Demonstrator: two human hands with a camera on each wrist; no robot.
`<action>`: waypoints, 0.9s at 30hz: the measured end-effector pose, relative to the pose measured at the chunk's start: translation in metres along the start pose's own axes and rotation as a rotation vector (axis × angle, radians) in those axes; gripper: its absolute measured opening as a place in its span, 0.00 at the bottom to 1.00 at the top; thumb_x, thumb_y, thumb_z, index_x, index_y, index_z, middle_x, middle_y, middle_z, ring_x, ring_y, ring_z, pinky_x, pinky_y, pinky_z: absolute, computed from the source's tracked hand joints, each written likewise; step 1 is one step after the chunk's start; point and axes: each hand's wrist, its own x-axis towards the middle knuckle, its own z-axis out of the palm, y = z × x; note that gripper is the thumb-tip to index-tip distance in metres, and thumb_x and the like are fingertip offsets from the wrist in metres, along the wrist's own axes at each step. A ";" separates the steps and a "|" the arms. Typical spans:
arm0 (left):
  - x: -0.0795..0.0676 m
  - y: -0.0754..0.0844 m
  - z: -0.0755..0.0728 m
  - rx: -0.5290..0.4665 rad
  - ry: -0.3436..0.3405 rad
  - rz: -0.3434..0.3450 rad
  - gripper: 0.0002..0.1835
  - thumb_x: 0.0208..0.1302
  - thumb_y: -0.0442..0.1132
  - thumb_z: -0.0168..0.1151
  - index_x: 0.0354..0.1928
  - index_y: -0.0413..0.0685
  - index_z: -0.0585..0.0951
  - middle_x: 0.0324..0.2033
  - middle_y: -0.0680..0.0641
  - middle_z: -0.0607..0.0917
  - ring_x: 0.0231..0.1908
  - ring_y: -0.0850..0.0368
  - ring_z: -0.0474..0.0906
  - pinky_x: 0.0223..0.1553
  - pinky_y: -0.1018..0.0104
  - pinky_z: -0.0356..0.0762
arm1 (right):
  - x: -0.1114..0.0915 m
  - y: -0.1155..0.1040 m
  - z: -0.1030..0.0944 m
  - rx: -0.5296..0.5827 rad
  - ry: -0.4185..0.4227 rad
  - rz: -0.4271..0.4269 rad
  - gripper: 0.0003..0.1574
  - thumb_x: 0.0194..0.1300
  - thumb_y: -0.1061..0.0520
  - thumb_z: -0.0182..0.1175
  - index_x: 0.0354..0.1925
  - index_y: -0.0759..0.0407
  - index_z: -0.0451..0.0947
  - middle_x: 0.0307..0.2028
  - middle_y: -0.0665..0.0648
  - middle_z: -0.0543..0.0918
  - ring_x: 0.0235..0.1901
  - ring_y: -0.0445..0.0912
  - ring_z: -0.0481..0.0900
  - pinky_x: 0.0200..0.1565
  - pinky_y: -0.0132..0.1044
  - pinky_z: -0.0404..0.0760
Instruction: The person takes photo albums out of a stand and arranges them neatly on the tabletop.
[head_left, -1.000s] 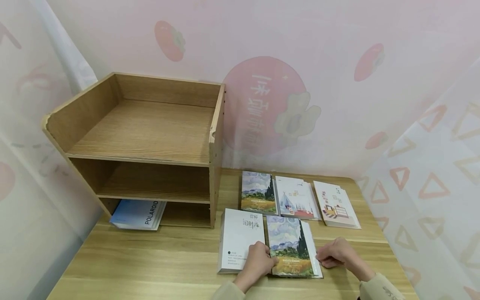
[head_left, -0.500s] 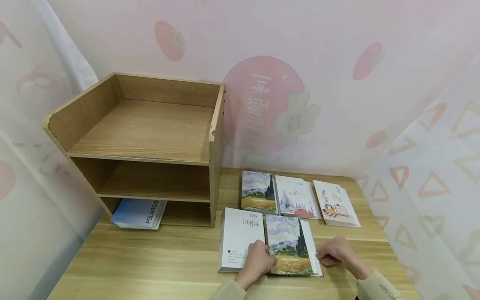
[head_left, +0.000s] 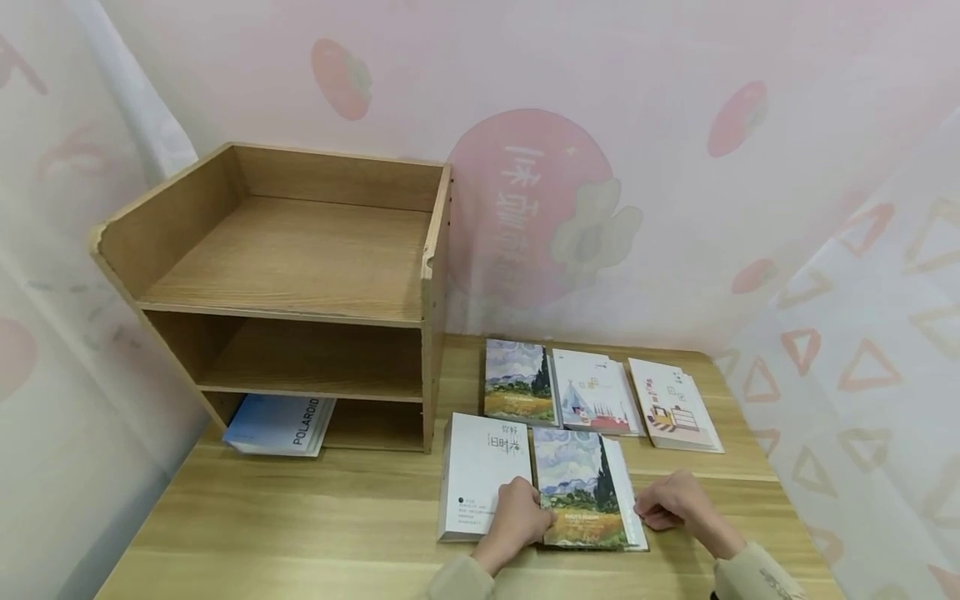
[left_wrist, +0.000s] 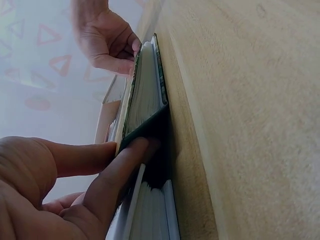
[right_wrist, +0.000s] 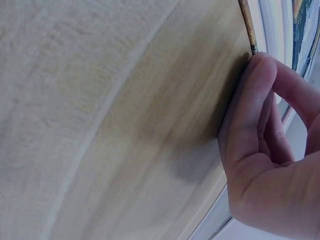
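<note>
A photo album [head_left: 576, 483] with a painted landscape cover lies flat near the table's front. My left hand [head_left: 516, 518] pinches its left edge; in the left wrist view the thumb is on the upper cover and a finger [left_wrist: 132, 152] is against the dark spine. At the opposite edge, my right hand [head_left: 681, 504] has curled fingers, and in the right wrist view its thumb and fingertips [right_wrist: 262, 67] pinch the cover's rim [right_wrist: 248, 25]. A thick white album [head_left: 480, 475] with Chinese lettering lies just left of it, partly under my left hand.
Behind lie another landscape album [head_left: 517, 382], a white album with a tent picture [head_left: 588, 392] and one with a furniture picture [head_left: 671, 404]. On the left stands a wooden shelf unit [head_left: 435, 333], with a blue-and-white POLAROID album [head_left: 277, 425] in its lowest compartment.
Both hands stay at the two edges of the landscape album, which lies in the same place. Only the head view has shifted very slightly.
</note>
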 end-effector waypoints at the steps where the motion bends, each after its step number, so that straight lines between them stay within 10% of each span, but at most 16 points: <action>1: 0.000 0.000 0.000 -0.003 -0.002 0.001 0.34 0.47 0.28 0.70 0.06 0.58 0.53 0.09 0.62 0.43 0.12 0.65 0.38 0.14 0.71 0.41 | 0.000 0.000 0.000 0.000 0.002 -0.001 0.05 0.41 0.74 0.70 0.22 0.74 0.83 0.16 0.64 0.81 0.13 0.46 0.79 0.18 0.37 0.82; 27: -0.001 0.000 -0.010 -0.200 -0.141 -0.088 0.23 0.54 0.31 0.71 0.11 0.52 0.69 0.05 0.58 0.67 0.09 0.64 0.65 0.15 0.73 0.61 | 0.006 0.007 -0.016 0.087 -0.283 -0.088 0.09 0.53 0.71 0.70 0.34 0.78 0.83 0.24 0.65 0.84 0.20 0.45 0.83 0.24 0.36 0.84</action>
